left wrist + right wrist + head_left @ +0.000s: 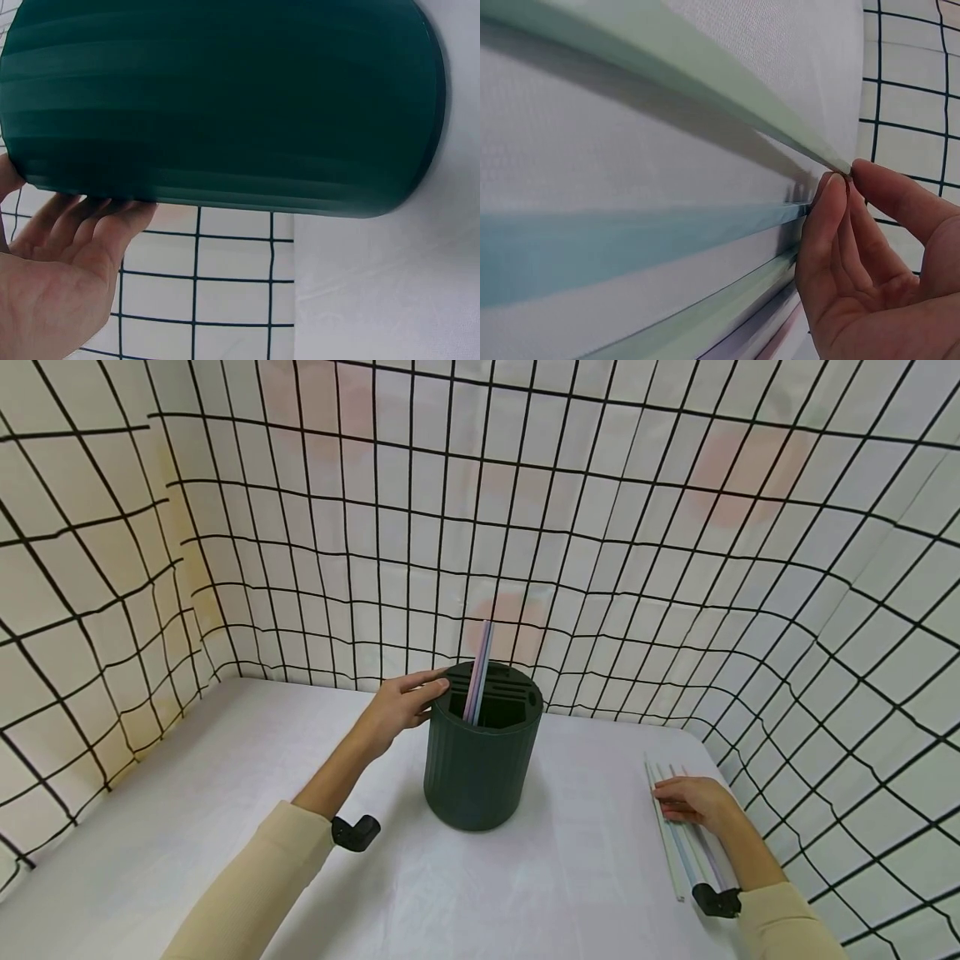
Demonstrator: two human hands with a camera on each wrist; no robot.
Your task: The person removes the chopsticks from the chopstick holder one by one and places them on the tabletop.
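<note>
A dark green round pen holder with a slotted top stands upright on the white table. Two or so thin pastel sticks, pinkish and bluish, lean in its large front compartment. My left hand holds the holder at its upper left side, thumb at the rim and fingers against the outer wall. Over at the right, my right hand pinches the far end of a pale green stick between thumb and fingers. Beside that stick lie a light blue stick, another pale green one and a purple one, partly under the hand.
Black wire grid panels rise behind the table and along both sides, with pale cloth behind them. The right panel runs close to the right hand. White cloth covers the table. Each wrist carries a small black camera.
</note>
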